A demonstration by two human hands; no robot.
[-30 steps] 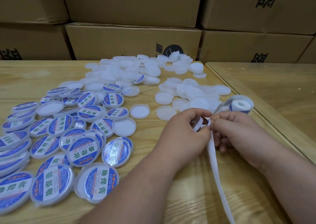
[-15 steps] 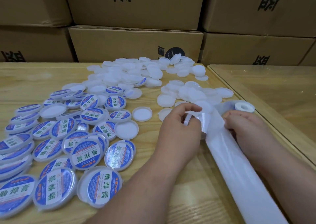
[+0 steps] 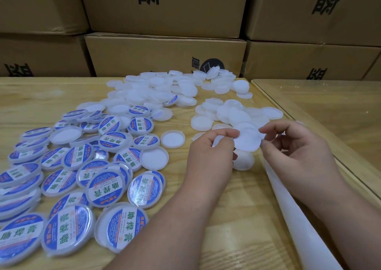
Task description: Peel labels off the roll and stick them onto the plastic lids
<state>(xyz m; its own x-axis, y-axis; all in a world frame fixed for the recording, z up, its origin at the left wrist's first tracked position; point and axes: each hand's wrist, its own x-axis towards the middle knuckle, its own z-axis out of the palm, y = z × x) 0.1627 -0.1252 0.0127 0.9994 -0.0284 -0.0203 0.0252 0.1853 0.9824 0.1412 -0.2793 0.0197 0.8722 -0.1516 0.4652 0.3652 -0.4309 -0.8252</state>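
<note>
Between both hands' grips (image 3: pixel 249 141) hangs a round label (image 3: pixel 247 140).

Packing/stock rm: stacked cartons (image 3: pixel 165 57), lids (image 3: pixel 156 92) on wood table (image 3: pixel 37 104).

A single head-worn wide-angle camera looked forward and down, close over the worktop (image 3: pixel 31 104), which filled the lower two thirds of the frame. Stacked cardboard boxes (image 3: pixel 165 57) crossed the top, and both forearms entered from the bottom edge.
</note>
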